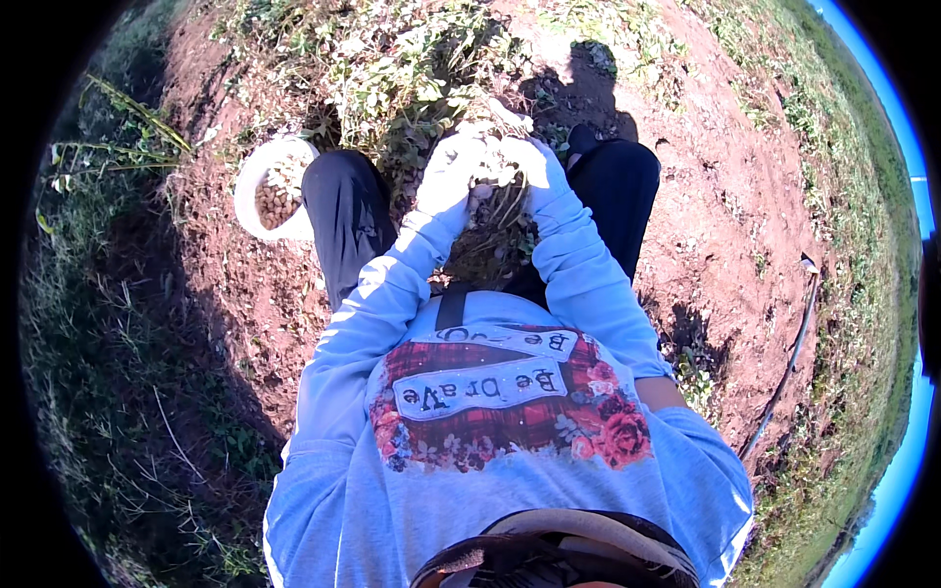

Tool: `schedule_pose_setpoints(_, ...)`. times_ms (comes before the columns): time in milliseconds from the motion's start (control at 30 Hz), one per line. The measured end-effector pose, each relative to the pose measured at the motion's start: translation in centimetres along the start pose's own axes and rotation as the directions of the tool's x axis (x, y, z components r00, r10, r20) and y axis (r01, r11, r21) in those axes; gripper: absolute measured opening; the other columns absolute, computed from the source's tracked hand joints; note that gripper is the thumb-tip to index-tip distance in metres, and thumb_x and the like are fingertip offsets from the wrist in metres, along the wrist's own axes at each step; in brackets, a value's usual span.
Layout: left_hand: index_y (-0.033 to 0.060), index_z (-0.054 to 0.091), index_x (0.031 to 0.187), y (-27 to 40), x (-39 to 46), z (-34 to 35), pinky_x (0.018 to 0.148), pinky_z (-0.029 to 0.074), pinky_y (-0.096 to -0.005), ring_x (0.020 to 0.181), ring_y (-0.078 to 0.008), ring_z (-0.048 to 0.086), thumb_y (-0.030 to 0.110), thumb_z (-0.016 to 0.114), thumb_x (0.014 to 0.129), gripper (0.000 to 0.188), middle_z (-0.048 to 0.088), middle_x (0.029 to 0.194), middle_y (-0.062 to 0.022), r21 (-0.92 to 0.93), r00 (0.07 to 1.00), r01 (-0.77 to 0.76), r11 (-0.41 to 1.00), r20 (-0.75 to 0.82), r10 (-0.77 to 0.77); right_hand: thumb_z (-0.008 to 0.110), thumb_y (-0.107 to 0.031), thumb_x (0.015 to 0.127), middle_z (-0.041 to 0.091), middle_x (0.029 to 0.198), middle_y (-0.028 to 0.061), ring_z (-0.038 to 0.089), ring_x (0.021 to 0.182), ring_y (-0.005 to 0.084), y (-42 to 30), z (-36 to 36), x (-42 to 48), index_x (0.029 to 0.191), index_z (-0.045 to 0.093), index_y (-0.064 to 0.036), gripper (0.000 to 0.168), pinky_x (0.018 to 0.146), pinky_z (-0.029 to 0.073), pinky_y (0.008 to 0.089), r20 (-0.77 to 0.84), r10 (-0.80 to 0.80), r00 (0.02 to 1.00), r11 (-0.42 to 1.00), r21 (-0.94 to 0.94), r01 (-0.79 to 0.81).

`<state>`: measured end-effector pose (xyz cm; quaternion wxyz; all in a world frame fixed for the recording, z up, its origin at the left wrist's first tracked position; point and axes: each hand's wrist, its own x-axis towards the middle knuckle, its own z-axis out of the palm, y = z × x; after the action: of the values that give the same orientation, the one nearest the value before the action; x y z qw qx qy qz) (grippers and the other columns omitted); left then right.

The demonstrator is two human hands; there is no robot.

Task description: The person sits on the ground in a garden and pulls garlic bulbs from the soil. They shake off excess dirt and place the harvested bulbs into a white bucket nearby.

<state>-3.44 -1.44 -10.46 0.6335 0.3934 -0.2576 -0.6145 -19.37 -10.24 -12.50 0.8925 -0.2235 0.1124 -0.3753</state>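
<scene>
Between my knees, my left hand (450,163) and my right hand (540,165) close around a bunch of uprooted peanut plants (491,209). Pale pods cluster at the roots between the two hands, and dry stems hang down towards my lap. Both hands look white and are washed out by the sun, so single fingers are hard to make out. Beside my left knee stands a white bucket (248,192), partly covered by the knee. Peanuts in their shells (278,197) lie inside it.
A heap of leafy peanut plants (397,81) spreads in front of me on reddish soil (720,191). To the right lies a long-handled tool (790,360), perhaps a hoe. Shaded grass (132,353) borders the left side. My dark-trousered knees (617,184) flank the hands.
</scene>
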Motion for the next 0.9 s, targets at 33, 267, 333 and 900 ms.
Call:
schedule_pose_setpoints(33, 0.0106, 0.060, 0.120, -0.5, 0.4, -0.6, 0.054, 0.049, -0.0217, 0.071, -0.0087, 0.062, 0.032, 0.057, 0.101, 0.029, 0.065, 0.093, -0.0009, -0.016, 1.000, -0.006, 1.000, 0.016, 0.006, 0.037, -0.017, 0.103, 0.065, 0.119, 0.0212, 0.067, 0.104, 0.0317, 0.1, -0.7, 0.1, 0.128, 0.054, 0.006, 0.037, 0.093, 0.056, 0.0467, 0.044, 0.010, 0.999, 0.999, 0.033, -0.012)
schedule_pose_setpoints(267, 0.0084, 0.061, 0.104, 1.0, 0.9, 2.6, 0.043, 0.042, -0.0204, 0.056, -0.0092, 0.055, 0.036, 0.050, 0.103, 0.029, 0.063, 0.079, -0.0012, -0.439, 0.972, 0.034, 0.898, -0.195, -0.132, 0.034, -0.018, 0.104, 0.064, 0.120, 0.0221, 0.066, 0.106, 0.0317, 0.2, 0.9, -0.4, 0.129, 0.053, 0.008, 0.040, 0.094, 0.055, 0.0460, -0.149, 0.036, 0.988, 0.994, -0.099, -0.051)
schedule_pose_setpoints(333, 0.0078, 0.061, 0.106, 0.6, 1.4, 0.8, 0.049, 0.046, -0.0222, 0.062, -0.0104, 0.059, 0.035, 0.052, 0.103, 0.029, 0.064, 0.083, -0.0019, -0.368, 0.989, 0.002, 0.930, -0.134, -0.055, 0.038, -0.016, 0.104, 0.064, 0.121, 0.0208, 0.066, 0.106, 0.0292, 0.5, 1.7, -0.3, 0.130, 0.053, 0.008, 0.038, 0.094, 0.056, 0.0427, -0.160, -0.080, 0.984, 0.860, -0.511, -0.013)
schedule_pose_setpoints(900, 0.0050, 0.066, 0.108, 0.6, 2.6, -1.3, 0.068, 0.056, -0.0344, 0.073, -0.0220, 0.067, 0.030, 0.052, 0.102, 0.029, 0.070, 0.094, -0.0086, 0.610, 0.938, -0.246, 0.753, -0.046, 0.344, 0.059, -0.011, 0.095, 0.069, 0.109, 0.0107, 0.068, 0.093, 0.0172, 1.4, 2.1, -0.3, 0.125, 0.060, 0.003, 0.033, 0.080, 0.056, 0.0286, -0.097, -0.149, 0.984, 0.914, -0.393, 0.100)
